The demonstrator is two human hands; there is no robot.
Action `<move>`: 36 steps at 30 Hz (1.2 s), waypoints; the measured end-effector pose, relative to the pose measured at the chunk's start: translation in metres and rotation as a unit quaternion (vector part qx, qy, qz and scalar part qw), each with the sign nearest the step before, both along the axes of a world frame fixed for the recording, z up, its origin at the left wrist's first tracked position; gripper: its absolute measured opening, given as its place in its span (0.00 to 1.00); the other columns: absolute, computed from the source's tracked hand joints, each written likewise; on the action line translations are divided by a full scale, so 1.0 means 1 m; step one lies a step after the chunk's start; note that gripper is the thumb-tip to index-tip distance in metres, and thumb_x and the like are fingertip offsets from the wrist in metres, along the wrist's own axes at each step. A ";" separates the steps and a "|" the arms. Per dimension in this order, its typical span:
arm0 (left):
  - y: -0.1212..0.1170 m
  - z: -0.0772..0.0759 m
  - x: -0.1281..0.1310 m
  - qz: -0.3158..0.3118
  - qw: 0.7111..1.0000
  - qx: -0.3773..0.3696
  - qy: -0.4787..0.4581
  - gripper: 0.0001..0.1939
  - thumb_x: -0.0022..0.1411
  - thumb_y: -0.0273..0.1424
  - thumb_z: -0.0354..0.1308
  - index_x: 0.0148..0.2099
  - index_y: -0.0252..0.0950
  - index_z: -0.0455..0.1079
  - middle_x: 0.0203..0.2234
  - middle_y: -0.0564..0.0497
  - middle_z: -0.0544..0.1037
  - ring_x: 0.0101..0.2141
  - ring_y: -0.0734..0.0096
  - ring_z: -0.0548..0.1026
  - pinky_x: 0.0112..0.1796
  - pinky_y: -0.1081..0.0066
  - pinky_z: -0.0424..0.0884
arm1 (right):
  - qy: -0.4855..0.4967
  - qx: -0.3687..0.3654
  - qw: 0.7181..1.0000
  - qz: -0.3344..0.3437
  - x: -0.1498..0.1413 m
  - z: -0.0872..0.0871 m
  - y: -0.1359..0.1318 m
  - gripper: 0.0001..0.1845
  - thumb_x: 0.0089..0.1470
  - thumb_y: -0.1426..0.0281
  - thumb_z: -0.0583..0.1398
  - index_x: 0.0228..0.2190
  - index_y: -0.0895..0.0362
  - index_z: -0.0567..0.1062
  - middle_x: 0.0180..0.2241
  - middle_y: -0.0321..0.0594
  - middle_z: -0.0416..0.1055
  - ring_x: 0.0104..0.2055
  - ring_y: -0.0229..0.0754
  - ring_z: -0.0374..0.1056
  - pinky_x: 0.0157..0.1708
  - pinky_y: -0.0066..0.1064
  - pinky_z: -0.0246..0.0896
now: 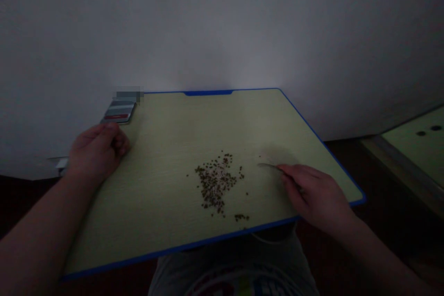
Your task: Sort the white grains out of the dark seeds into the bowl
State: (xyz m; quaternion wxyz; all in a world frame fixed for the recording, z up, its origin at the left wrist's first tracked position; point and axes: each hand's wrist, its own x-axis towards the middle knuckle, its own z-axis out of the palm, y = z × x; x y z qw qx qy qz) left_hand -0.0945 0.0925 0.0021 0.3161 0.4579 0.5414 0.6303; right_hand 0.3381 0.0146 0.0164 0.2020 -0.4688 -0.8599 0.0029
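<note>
My right hand (314, 192) is closed around the handle of a small metal spoon (266, 165), its thin curved end pointing left just over the table (166, 125). To the left of the spoon lies a loose, scattered pile of dark green beans mixed with pale grains (215, 180). A few dark beans (242, 217) lie apart near the front edge. My left hand (99, 148) rests closed at the table's left side, fingers curled in. Whether anything is inside it cannot be seen.
A phone-like flat object (120, 110) lies at the table's back left corner, partly pixelated. Blue edging (208, 93) runs round the table, which stands against a pale wall (222, 27). At far right is a light green panel (419, 141) with dark holes. The room is dim.
</note>
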 end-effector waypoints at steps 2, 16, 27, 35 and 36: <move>0.000 0.000 0.000 -0.011 0.999 -0.010 -0.038 0.16 0.52 0.28 0.59 0.18 0.36 0.59 0.12 0.56 0.59 0.14 0.78 0.58 0.14 0.74 0.55 | -0.003 0.012 0.999 -0.033 -0.001 -0.002 -0.001 0.14 0.59 0.72 0.53 0.43 0.62 0.75 0.36 0.47 0.77 0.36 0.45 0.74 0.37 0.38 0.71; -0.004 0.005 0.002 0.000 0.996 -0.050 -0.078 0.15 0.53 0.24 0.58 0.17 0.35 0.59 0.13 0.56 0.58 0.15 0.78 0.58 0.14 0.74 0.54 | -0.012 -0.018 0.999 -0.045 -0.003 0.001 0.018 0.15 0.58 0.75 0.52 0.42 0.60 0.75 0.36 0.46 0.77 0.37 0.45 0.73 0.38 0.38 0.70; -0.003 0.001 0.000 -0.014 0.997 -0.028 -0.073 0.15 0.53 0.25 0.59 0.18 0.35 0.60 0.13 0.56 0.58 0.15 0.78 0.58 0.15 0.74 0.53 | 0.000 -0.024 0.999 0.044 0.010 0.004 -0.005 0.15 0.59 0.76 0.52 0.45 0.58 0.72 0.35 0.44 0.75 0.35 0.42 0.71 0.34 0.34 0.69; -0.003 0.000 -0.001 -0.017 0.998 -0.016 -0.063 0.15 0.53 0.26 0.59 0.18 0.35 0.60 0.13 0.56 0.59 0.15 0.78 0.58 0.15 0.74 0.54 | -0.008 -0.014 1.000 0.019 -0.009 -0.001 0.000 0.16 0.58 0.75 0.52 0.44 0.61 0.75 0.34 0.46 0.76 0.35 0.44 0.72 0.35 0.36 0.70; -0.003 0.000 -0.001 -0.015 0.998 -0.021 -0.062 0.15 0.53 0.26 0.59 0.18 0.35 0.61 0.14 0.56 0.59 0.16 0.77 0.59 0.15 0.74 0.55 | -0.005 -0.011 1.000 -0.001 -0.009 -0.001 0.003 0.16 0.58 0.75 0.52 0.44 0.61 0.75 0.34 0.46 0.77 0.35 0.44 0.73 0.36 0.37 0.71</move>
